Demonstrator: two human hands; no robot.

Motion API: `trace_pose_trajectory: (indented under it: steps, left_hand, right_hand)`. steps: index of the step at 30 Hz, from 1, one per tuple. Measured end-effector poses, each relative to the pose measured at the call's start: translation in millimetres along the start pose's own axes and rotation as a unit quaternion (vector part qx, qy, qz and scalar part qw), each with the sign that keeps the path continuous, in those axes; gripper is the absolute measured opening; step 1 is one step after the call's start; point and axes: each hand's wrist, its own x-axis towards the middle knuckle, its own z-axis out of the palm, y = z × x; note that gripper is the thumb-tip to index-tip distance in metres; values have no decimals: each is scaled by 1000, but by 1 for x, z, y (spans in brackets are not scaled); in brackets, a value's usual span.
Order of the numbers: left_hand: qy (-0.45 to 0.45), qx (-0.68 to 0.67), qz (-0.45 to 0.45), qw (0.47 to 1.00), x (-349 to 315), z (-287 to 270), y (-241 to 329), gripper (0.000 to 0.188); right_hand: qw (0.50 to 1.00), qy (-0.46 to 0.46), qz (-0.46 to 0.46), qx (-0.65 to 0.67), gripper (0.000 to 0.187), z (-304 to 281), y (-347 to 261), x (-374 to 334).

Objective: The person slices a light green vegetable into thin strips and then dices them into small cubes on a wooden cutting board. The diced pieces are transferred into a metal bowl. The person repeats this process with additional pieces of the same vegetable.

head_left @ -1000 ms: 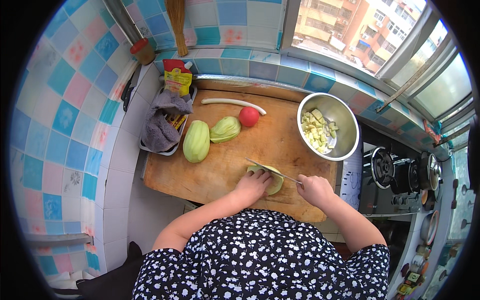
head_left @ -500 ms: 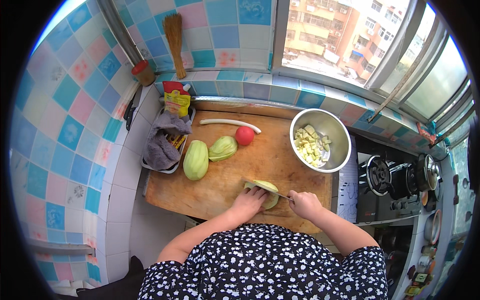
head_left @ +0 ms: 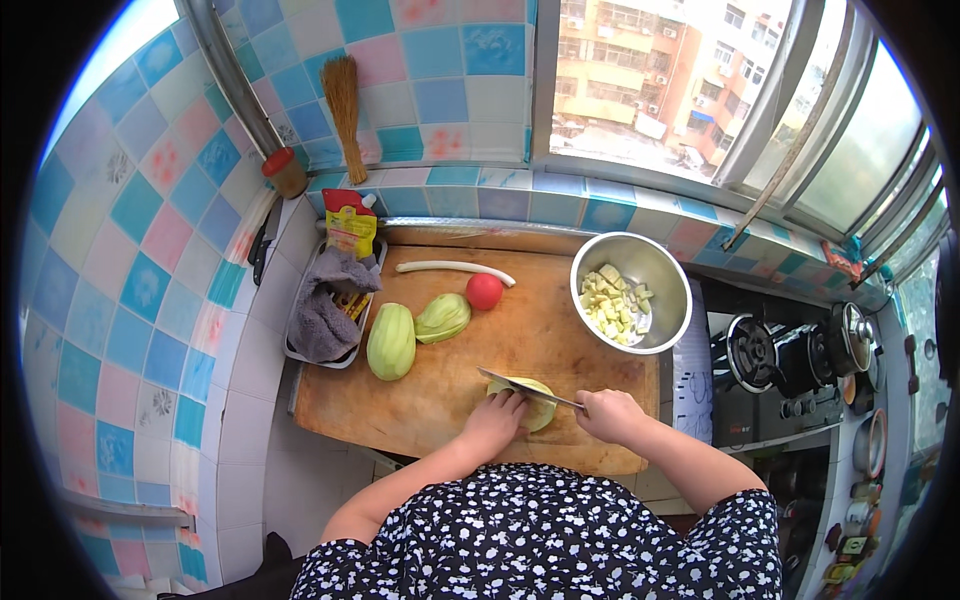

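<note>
My right hand (head_left: 610,415) grips the handle of a kitchen knife (head_left: 525,387). Its blade slants up and left across a peeled pale-green vegetable piece (head_left: 541,413), near the front of the wooden cutting board (head_left: 430,400). My left hand (head_left: 495,424) rests on that piece with bent fingers, holding it beside the blade; the hand hides part of it. Farther left on the board lie a larger peeled pale-green vegetable (head_left: 391,342) and a cut portion (head_left: 443,317). A red tomato (head_left: 484,291) and a white scallion stalk (head_left: 455,267) are behind them.
A steel bowl (head_left: 683,310) of pale-green cubes stands at the board's back right. On the left, a tray (head_left: 345,360) holds a grey cloth (head_left: 335,305) and a red-yellow pouch (head_left: 350,225). A gas stove (head_left: 750,425) is at right, and a window lies behind.
The knife has shifted, its blade showing farther left over the vegetable piece, and my left fingers sit behind it. The whole view has tilted slightly, moving the scene a little downward.
</note>
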Motion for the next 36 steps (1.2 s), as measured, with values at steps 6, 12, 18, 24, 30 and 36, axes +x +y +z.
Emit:
trace_pose_trajectory:
  steps: [6, 12, 18, 24, 30, 36]
  left_hand:
    - [15, -1, 14, 1000, 2, -4, 2, 53]
    - [14, 11, 23, 1000, 2, 0, 0, 52]
    - [48, 12, 26, 998, -3, 8, -2, 52]
    - [45, 2, 20, 999, -6, 6, -1, 52]
    - [30, 15, 18, 999, -5, 7, -1, 51]
    - [32, 19, 25, 999, -8, 12, -1, 50]
  right_hand:
    - [1000, -23, 10, 5, 22, 2, 6, 4]
    - [1000, -19, 12, 21, 21, 17, 10, 13]
    - [999, 25, 18, 31, 21, 35, 9, 10]
    - [999, 49, 15, 19, 21, 37, 8, 7]
    - [999, 34, -5, 3, 21, 11, -4, 1]
    - [1000, 12, 7, -1, 23, -4, -12, -10]
